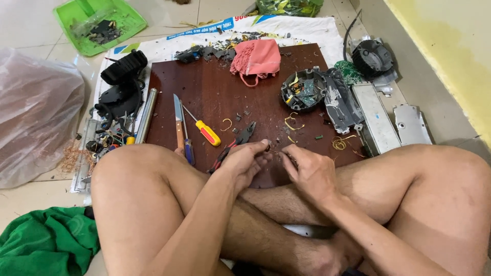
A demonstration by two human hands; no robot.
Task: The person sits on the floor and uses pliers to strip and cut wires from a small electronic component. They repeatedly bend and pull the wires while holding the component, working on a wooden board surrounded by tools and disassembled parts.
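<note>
I sit cross-legged on the floor behind a dark brown board (215, 87). My left hand (245, 163) and my right hand (309, 171) meet at the board's near edge, fingertips pinched on a tiny dark part (269, 147) between them; what it is I cannot tell. Red-handled pliers (232, 145) lie just beside my left hand. A yellow and red screwdriver (204, 130) and a knife (178, 122) rest further left. A round black housing (303, 90) holding circuit scraps sits ahead of my right hand.
A pink cloth (257, 57) lies at the board's far edge. Grey metal casings (376, 117) and a black round part (372, 57) sit right. Black parts (124, 82), a metal tube (146, 115) and wires lie left. A green tray (99, 23), a plastic bag (36, 112) and green cloth (48, 240) surround.
</note>
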